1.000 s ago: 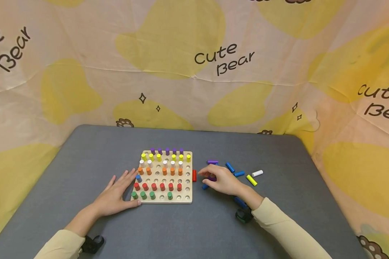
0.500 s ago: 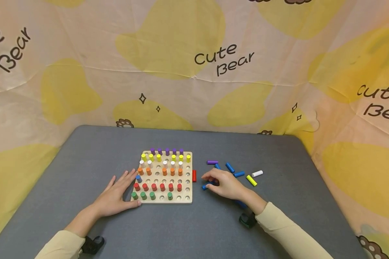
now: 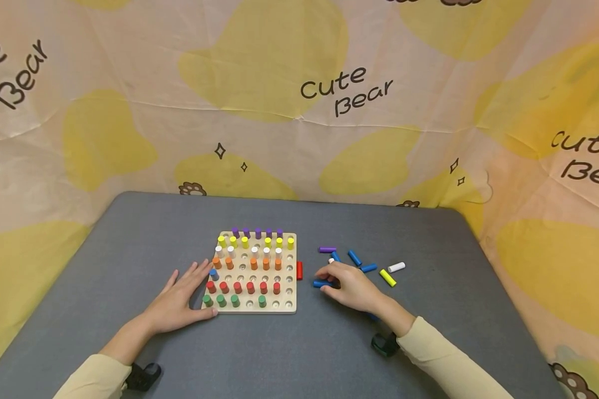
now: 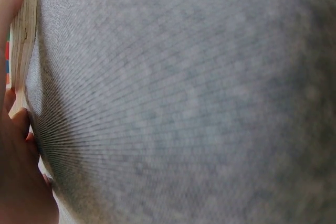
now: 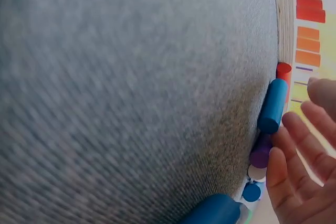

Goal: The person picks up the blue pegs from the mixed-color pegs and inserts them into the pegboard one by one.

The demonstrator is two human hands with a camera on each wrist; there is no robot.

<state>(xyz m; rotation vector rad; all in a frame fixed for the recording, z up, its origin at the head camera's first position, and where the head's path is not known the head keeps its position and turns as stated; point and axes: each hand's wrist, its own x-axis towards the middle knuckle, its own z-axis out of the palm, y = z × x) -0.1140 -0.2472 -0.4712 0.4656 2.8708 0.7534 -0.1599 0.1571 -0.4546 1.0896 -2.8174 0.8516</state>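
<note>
A wooden pegboard [image 3: 293, 282] holds rows of coloured pegs, with some holes bare. My left hand [image 3: 177, 305] lies with fingers spread along the board's left edge, its thumb at the near left corner; the left wrist view shows it against the board's side. To the right of the board, my right hand [image 3: 351, 287] is low over loose pegs, fingers bent and thumb apart from them. A blue peg [image 3: 322, 284] lies at its fingertips. In the right wrist view, that blue peg rests on the table, and a purple peg [image 5: 261, 153] lies beside the fingers. Nothing is visibly gripped.
A red peg [image 3: 299, 270] lies against the board's right side. Beyond the right hand are a purple peg [image 3: 327, 250], several blue pegs [image 3: 354, 257], a yellow peg [image 3: 387, 277] and a white peg [image 3: 396, 267]. A patterned cloth [image 3: 259, 183] hangs behind the grey table [image 3: 259, 360].
My right hand has drawn slightly right and toward me. The blue peg at its fingertips has turned and shifted a little. A white peg end now shows behind the hand. My left hand stays put.
</note>
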